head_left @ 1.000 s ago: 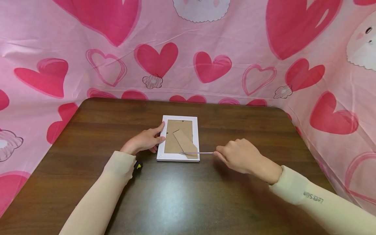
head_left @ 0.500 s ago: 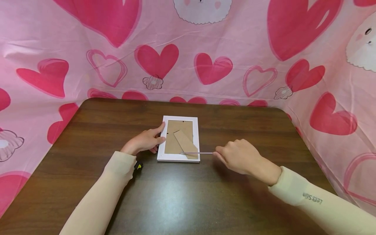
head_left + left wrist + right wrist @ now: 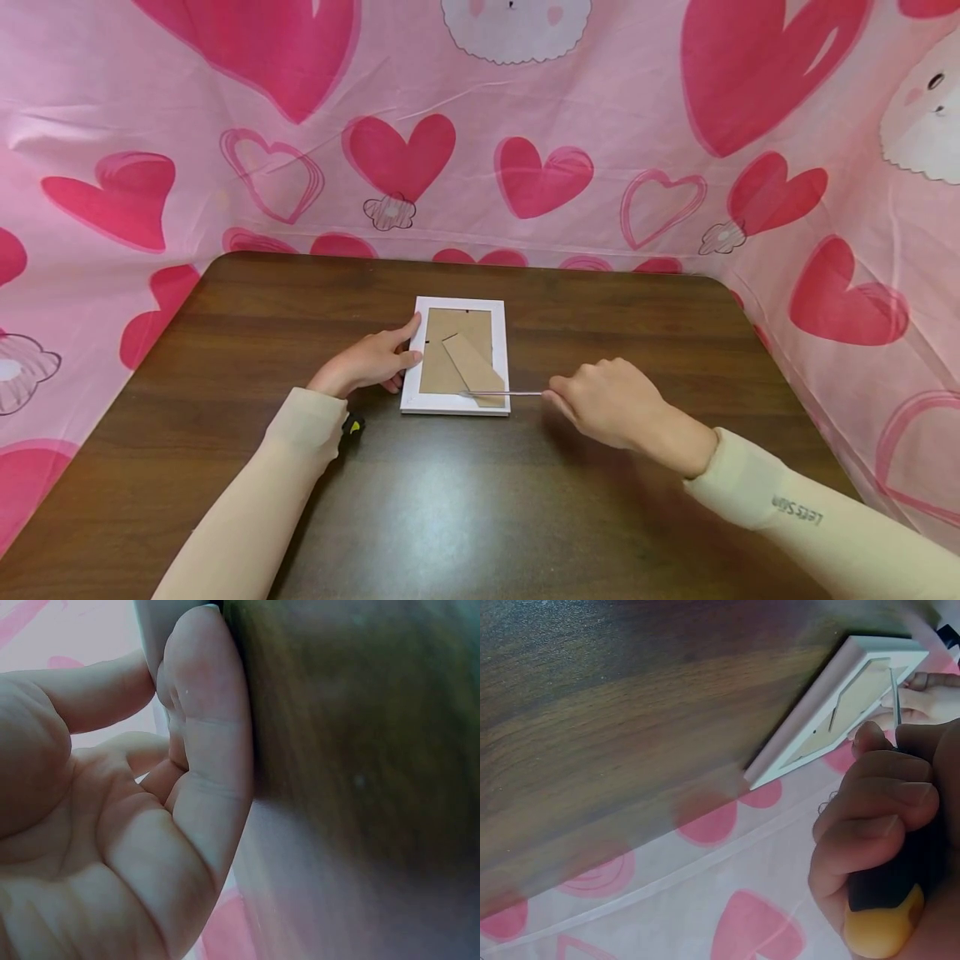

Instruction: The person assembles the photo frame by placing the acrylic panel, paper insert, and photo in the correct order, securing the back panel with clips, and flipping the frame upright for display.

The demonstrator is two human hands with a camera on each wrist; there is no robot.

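Cloth [image 3: 540, 100], pink with hearts, hangs beyond both hands. Brown table [image 3: 435, 517] under them. Cream sleeves [image 3: 255, 492] behind the hands, right one lettered. White frame [image 3: 417, 402] lies back side up on table between the hands: touching the left, just beside the right. Tan panel [image 3: 439, 371] inside it, right of left hand's digits. Right hand [image 3: 607, 400] clenched round handle of black-yellow screwdriver [image 3: 883, 930]. Left hand [image 3: 371, 358] grips frame's left edge. Tan stand [image 3: 474, 365] slants across panel, lower end over frame's border toward right hand. Screwdriver shaft runs left from right hand across stand; can't tell if tip touches. Small black-yellow item [image 3: 354, 424] just beside left sleeve.
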